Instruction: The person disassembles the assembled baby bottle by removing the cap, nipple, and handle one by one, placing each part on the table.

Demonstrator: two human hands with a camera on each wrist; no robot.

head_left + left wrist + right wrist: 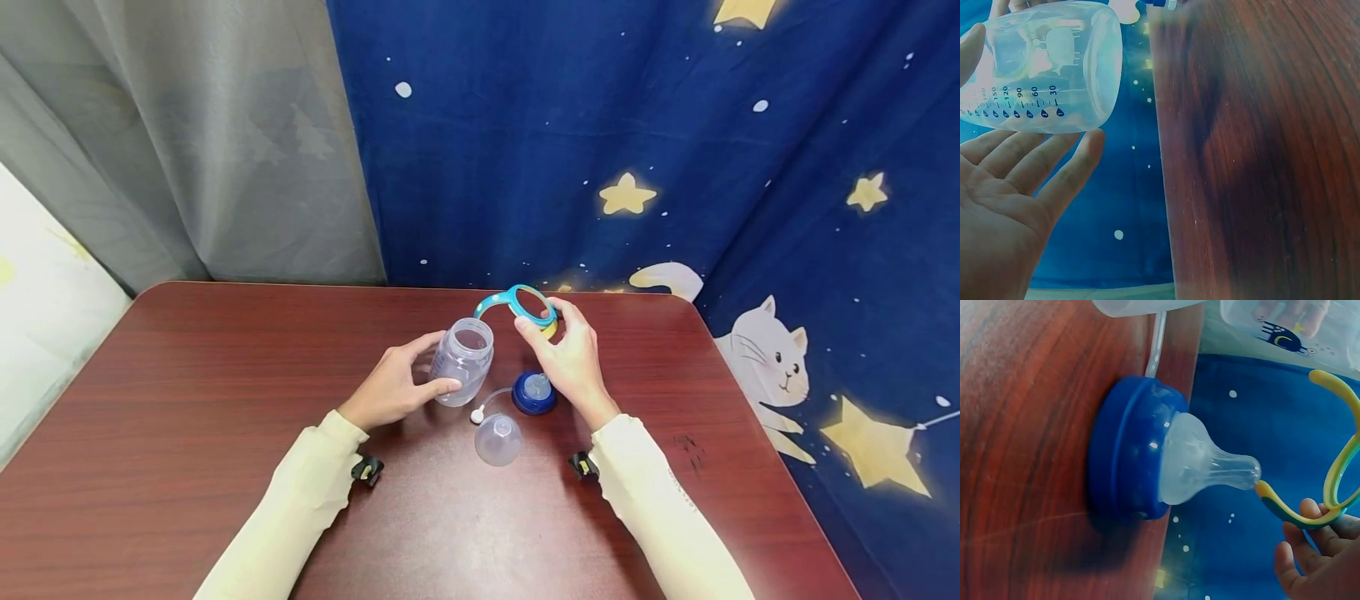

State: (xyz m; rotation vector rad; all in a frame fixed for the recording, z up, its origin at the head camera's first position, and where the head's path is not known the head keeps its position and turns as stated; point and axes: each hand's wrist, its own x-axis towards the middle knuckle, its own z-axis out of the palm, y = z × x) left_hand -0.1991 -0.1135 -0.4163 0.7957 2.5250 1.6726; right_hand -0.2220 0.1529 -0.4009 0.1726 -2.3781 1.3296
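My left hand point(393, 387) holds a clear baby bottle point(459, 371), mouth up and tilted, off the table. Thumb and fingers lie on opposite sides of it. Printed volume marks show on its wall in the left wrist view. To the right, my right hand point(573, 354) grips a teal and yellow bottle handle ring point(512, 297) in the air beside the bottle's neck. Below that hand, a blue collar point(533, 406) with a clear nipple point(1191, 456) stands on the table, nipple up. From it runs a thin straw ending in a white weight point(477, 415).
A clear domed cap point(498, 440) lies on the brown table point(225, 433) in front of the collar. Behind the table's far edge hang a grey curtain point(247, 150) and a blue starry curtain point(525, 150).
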